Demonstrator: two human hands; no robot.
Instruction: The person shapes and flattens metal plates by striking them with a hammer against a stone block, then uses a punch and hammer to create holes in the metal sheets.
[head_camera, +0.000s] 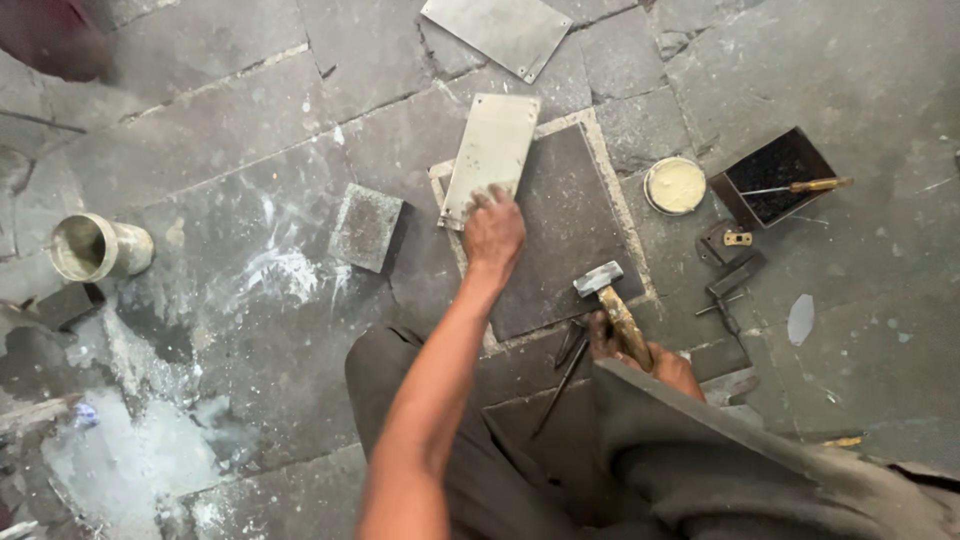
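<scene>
My left hand reaches forward and grips the near edge of a pale rectangular metal plate, which lies partly on a dark flat slab set in the stone floor. My right hand is closed around the wooden handle of a hammer, whose steel head rests on the slab's near right corner. Thin dark metal rods lie just left of my right hand.
A second metal plate lies at the top. A small square block and a tipped metal can are to the left. To the right are a round tin of pale paste, a dark tray with a screwdriver, and small metal fittings.
</scene>
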